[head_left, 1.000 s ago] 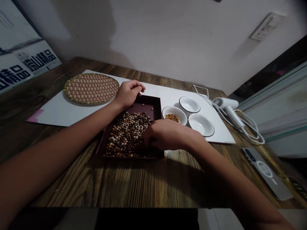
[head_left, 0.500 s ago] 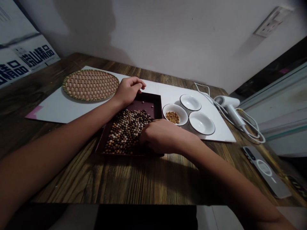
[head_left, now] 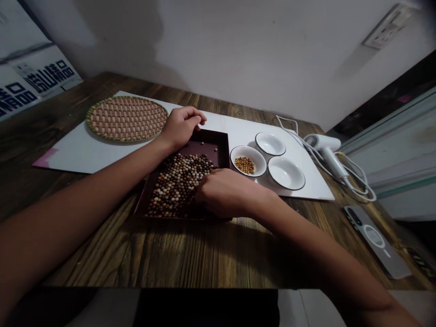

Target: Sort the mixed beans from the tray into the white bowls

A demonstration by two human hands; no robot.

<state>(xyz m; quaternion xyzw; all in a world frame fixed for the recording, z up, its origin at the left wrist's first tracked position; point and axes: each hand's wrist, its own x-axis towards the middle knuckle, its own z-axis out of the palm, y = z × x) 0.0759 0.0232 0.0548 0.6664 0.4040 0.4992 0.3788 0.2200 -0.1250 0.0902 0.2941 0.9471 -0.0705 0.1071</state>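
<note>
A dark maroon tray [head_left: 211,147] holds a dense layer of mixed brown, cream and dark beads [head_left: 175,186], with its far corner bare. My right hand [head_left: 225,193] lies palm down over the beads near the tray's right side, its fingertips hidden. My left hand [head_left: 180,127] rests loosely curled at the tray's far rim, and nothing shows in it. To the right stand several white bowls with dark rims. One bowl [head_left: 257,156] holds a small heap of golden beads [head_left: 244,165], while the other bowls [head_left: 270,144] [head_left: 285,173] show bare white insides.
A round woven tray [head_left: 126,119] lies on the white board [head_left: 299,177], which covers part of the wooden table [head_left: 102,245]. A white hair dryer [head_left: 327,152] with tangled cords sits right of the bowls. A phone [head_left: 374,240] lies near the table's right edge.
My right hand has slid a little to the left over the beads. My left hand stays at the far rim. The whole view has drifted slightly.
</note>
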